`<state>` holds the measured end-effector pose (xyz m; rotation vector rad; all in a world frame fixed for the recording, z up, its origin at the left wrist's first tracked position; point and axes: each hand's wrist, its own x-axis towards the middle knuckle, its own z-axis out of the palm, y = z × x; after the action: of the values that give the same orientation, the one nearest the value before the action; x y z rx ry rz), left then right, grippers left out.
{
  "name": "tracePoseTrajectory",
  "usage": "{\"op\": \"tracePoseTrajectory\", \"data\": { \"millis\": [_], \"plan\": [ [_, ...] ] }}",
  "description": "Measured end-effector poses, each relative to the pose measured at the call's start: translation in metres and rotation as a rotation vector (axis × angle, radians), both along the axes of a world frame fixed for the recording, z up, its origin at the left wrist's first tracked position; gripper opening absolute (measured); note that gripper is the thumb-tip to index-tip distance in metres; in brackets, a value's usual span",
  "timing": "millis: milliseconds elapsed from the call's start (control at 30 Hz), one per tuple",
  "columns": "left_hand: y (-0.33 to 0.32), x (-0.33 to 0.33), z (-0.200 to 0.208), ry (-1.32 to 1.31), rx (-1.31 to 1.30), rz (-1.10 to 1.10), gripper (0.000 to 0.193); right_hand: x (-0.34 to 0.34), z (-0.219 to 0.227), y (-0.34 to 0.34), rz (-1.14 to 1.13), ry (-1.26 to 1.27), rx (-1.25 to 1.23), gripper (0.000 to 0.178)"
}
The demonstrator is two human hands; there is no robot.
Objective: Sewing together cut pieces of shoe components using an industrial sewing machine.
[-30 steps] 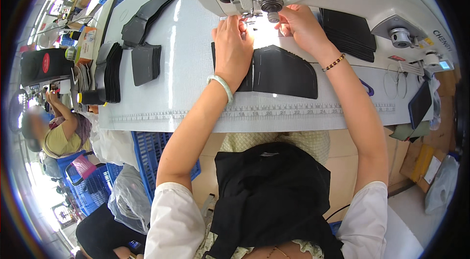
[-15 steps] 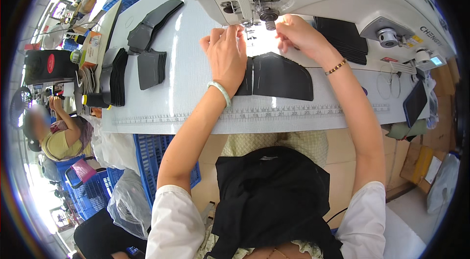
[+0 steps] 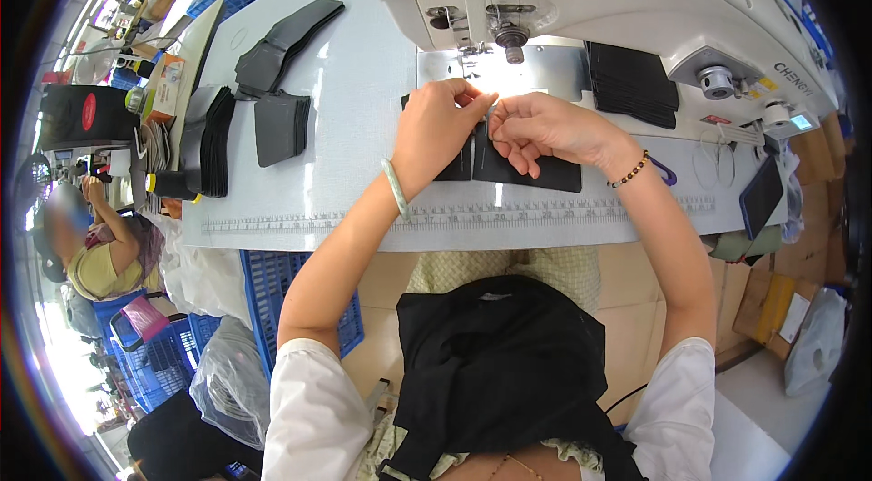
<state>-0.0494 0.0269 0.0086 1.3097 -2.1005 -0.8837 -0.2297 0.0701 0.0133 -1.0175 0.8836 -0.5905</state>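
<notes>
Two flat black panels, looking like leather or fabric, lie side by side on the light sewing table. The right black panel [image 3: 549, 174] shows beneath my right hand; my hands cover much of both. My left hand [image 3: 438, 131] rests over the left panel, thumb and fingers pinched together near the seam between the panels. Right beside it, my right hand [image 3: 554, 131] is closed in a pinch, its lower fingers curled over the right panel. Fingertips hide what either pinch holds. Beyond them is the sewing machine's needle area [image 3: 472, 52], lit brightly.
A stack of black pieces [image 3: 633, 86] sits right of the needle area. More stacked black panels [image 3: 282, 128] lie on the left. A ruler strip [image 3: 536, 211] runs along the table's front edge. A phone [image 3: 761, 198] lies at the right end. Another person [image 3: 104, 254] sits far left.
Both hands have come back from the needle area toward me and met over the black panels. The panels remain in nearly the same place. The view has shifted slightly.
</notes>
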Motion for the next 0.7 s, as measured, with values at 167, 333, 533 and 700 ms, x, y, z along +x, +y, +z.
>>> {"op": "tracePoseTrajectory", "data": {
  "millis": [167, 333, 533, 700],
  "plan": [
    [0.0, 0.01, -0.011, 0.038, -0.008, -0.004, 0.022, 0.001, 0.014, -0.002, 0.037, 0.209, -0.157, 0.026],
    [0.005, 0.013, -0.006, 0.011, -0.16, -0.07, 0.016, -0.01, 0.001, -0.014, -0.158, 0.93, -1.177, 0.026],
    [-0.013, 0.025, -0.001, -0.089, -0.269, -0.071, 0.014, -0.001, -0.015, -0.016, -0.034, 1.171, -1.239, 0.029],
    [-0.058, 0.032, -0.008, -0.167, -0.178, -0.007, 0.014, 0.008, -0.012, -0.014, -0.002, 1.224, -1.189, 0.043]
  ]
}}
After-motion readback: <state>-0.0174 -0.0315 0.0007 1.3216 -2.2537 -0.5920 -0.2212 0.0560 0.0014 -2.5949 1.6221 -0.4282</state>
